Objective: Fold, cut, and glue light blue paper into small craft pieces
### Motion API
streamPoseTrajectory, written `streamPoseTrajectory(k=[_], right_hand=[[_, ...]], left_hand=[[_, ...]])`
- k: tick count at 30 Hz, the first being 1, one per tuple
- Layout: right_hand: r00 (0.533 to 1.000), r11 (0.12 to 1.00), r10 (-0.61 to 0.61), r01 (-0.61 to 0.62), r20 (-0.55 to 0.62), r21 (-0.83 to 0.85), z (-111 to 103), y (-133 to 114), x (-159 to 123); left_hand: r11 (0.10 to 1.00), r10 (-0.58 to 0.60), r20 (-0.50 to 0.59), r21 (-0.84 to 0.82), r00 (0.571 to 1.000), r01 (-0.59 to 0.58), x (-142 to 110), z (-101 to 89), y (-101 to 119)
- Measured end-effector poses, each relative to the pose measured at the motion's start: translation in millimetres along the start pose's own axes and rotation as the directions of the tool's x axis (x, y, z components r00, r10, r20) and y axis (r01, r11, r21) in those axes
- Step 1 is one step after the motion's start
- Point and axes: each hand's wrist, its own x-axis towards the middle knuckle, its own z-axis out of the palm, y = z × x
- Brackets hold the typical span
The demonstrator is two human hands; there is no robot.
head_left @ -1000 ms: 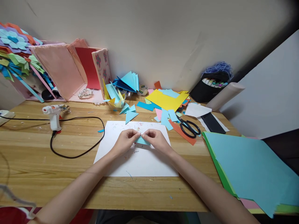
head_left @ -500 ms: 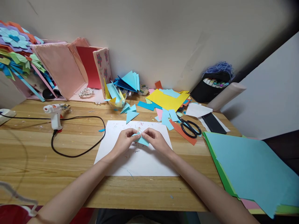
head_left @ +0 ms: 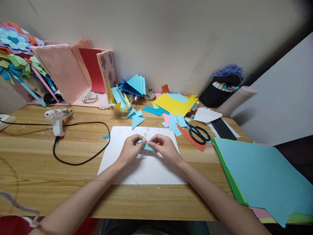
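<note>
Between my two hands is a small light-blue piece of paper (head_left: pixel 148 147), partly hidden by the fingers. My left hand (head_left: pixel 133 147) pinches its left side with thumb and forefinger. On its right side, my right hand (head_left: pixel 163 147) grips it the same way. Both hands are just above a white sheet (head_left: pixel 156 171) that carries small coloured marks. Behind that sheet lie folded light-blue paper triangles (head_left: pixel 138 121).
A white glue gun (head_left: pixel 58 122) with a looped black cord stands left. Black-handled scissors (head_left: pixel 199 134) lie right, beside paper scraps and an orange strip (head_left: pixel 192 138). A phone (head_left: pixel 223 128), a black marker holder (head_left: pixel 217 94) and large coloured sheets (head_left: pixel 264 173) are farther right.
The light-blue paper has turned between my fingers, and its lower corner no longer points down to the right. My right fingertips have shifted slightly along it. Both hands keep their grip.
</note>
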Motion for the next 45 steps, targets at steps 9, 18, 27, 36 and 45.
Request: streamPoseTrajectory(k=[9,18,27,36,45], right_hand=[[0.997,0.996,-0.076,0.076,-0.005,-0.05,-4.8,1.5,-1.6],[0.952,0.963,0.191,-0.229,0.24,0.143,-23.9,1.1,4.6],[0.855,0.919,0.302,-0.379,0.422,0.111,-30.9,-0.3,1.8],[0.883,0.969,0.204,-0.245,0.423,0.043,-31.3,-0.5,2.6],[0.862,0.971,0.174,-0.231,0.475,0.063,-33.7,-5.7,0.0]], left_hand=[[0.998,-0.02,0.151,-0.059,0.988,0.029,3.1,-2.2,-0.6],[0.999,0.017,0.2,0.029,0.98,-0.024,2.1,-4.8,2.1],[0.995,0.002,0.283,0.099,0.959,-0.031,-2.1,-2.8,3.4],[0.989,-0.012,0.329,0.144,0.944,-0.038,-3.6,-3.4,7.2],[0.997,-0.062,0.405,0.065,0.912,0.039,-3.1,-6.4,10.8]])
